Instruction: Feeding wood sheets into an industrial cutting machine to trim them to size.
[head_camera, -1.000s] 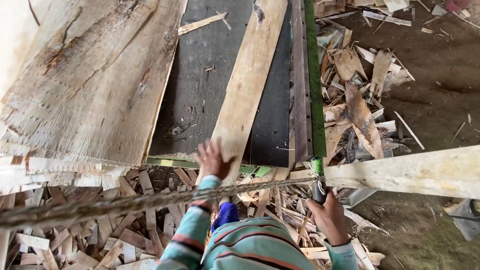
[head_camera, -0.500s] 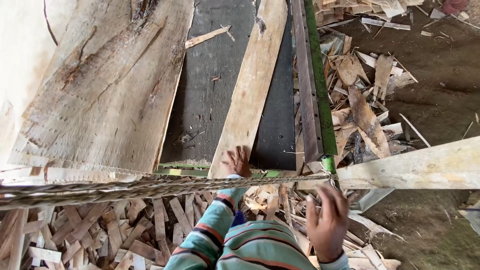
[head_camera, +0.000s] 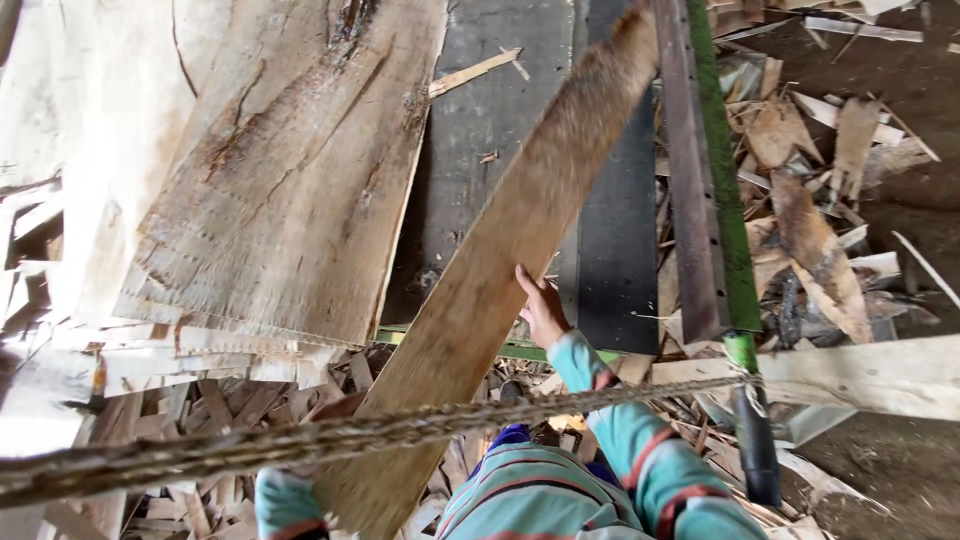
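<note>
Right hand (head_camera: 543, 312) fingers flat, open against plank (head_camera: 500, 270) edge; plank's long axis runs diagonally up-right from them; left hand hidden beneath, grip indeterminable.

**Tight passage around the plank**

We see the tilted plank (head_camera: 500, 270) crossing the dark bench (head_camera: 610, 250). Left of it, stacked slabs (head_camera: 290, 170) block passage; right, a bare bench strip stays open before the green rail (head_camera: 722, 190). A rope (head_camera: 330, 440) bars its near end.
</note>
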